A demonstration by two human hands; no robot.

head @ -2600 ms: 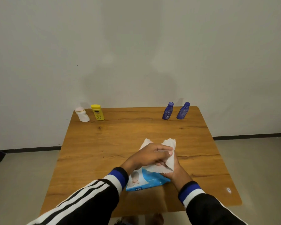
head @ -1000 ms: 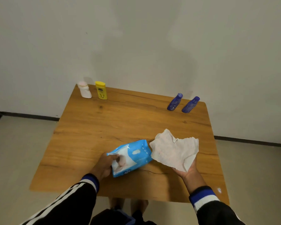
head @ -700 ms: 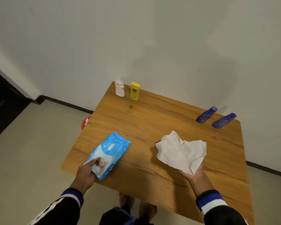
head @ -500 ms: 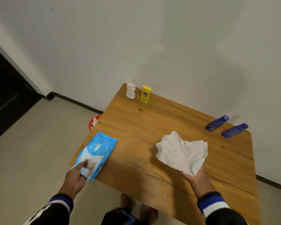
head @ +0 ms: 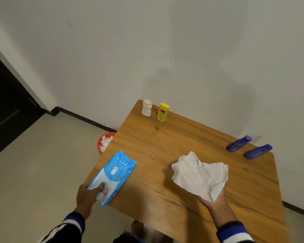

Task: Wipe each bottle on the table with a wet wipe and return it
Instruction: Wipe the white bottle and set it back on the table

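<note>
Over at the lower left of the frame the left hand (head: 88,194) has its fingers and thumb curled round the near end of the blue wipes pack (head: 112,176), which lies on the left edge of the table (head: 165,137) with that held end hanging past the edge; lower right, the right hand (head: 213,201) is palm-up and mostly flat with a wet wipe (head: 199,176) draped open over it, fingers hidden under the sheet so I can't tell how much they curl; now the part that matters: two blue bottles (head: 238,144) (head: 257,151) sit at the right side of the frame, up and to the right of the wipe hand, looking tipped over toward the upper right, though that may just be the wide lens; the white bottle (head: 146,108) and yellow bottle (head: 162,112) stand upright side by side at the table's far corner, top middle, well apart from both hands; so the blue pair is clearly nearer the right hand, but that one is busy with the wipe, which means my guess is the left has to drop the pack and reach across; there's also a red bin (head: 105,142) with used wipes on the floor by the table's left edge.
</note>
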